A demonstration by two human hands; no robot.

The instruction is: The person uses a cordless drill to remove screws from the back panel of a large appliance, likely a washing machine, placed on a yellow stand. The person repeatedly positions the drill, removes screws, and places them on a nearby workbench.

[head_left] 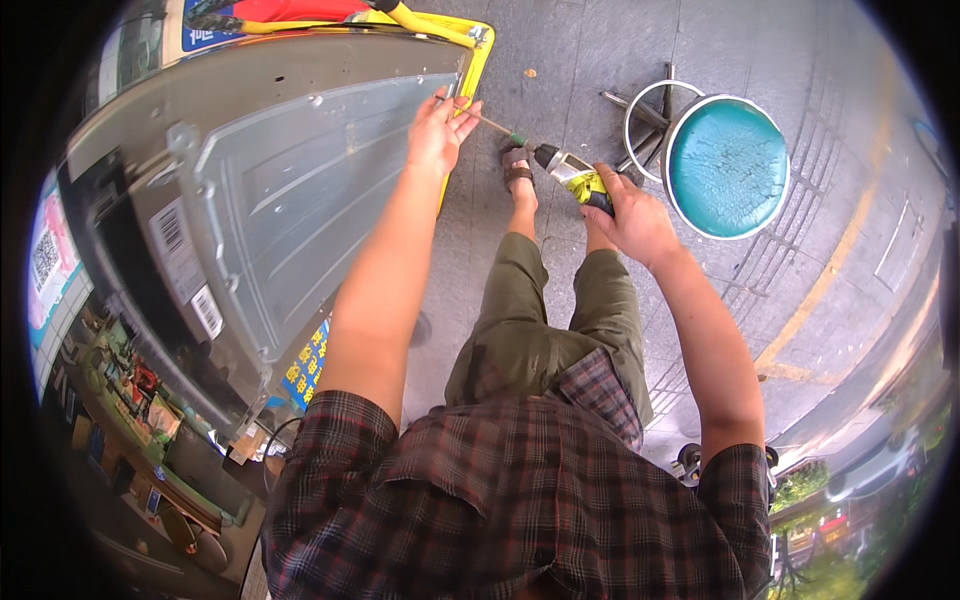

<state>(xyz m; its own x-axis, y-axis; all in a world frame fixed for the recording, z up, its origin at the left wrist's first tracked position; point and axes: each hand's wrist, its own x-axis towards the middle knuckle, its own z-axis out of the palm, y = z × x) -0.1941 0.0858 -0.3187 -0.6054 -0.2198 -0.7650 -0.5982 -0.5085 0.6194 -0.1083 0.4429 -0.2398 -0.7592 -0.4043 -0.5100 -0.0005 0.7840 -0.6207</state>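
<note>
My right hand (628, 217) grips a yellow-green and black cordless drill driver (574, 176), pointed up and to the left. From its chuck runs a long, thin driver bit (491, 124) with a green band near the chuck. At the far end of the bit, the fingertips of my left hand (439, 135) close around it, while the other fingers spread. Whether a screw sits at the tip is too small to tell. Just left of that hand stands a large flat device with a grey pressed-metal back panel (322, 180), dotted with small screws or holes.
A yellow metal frame (476, 64) runs along the device's edge. A round stool with a cracked teal seat (727, 166) stands on the paved ground (570, 45). At lower left, a cluttered workbench (161, 420) holds tools and parts. Barcode labels (184, 247) mark the device.
</note>
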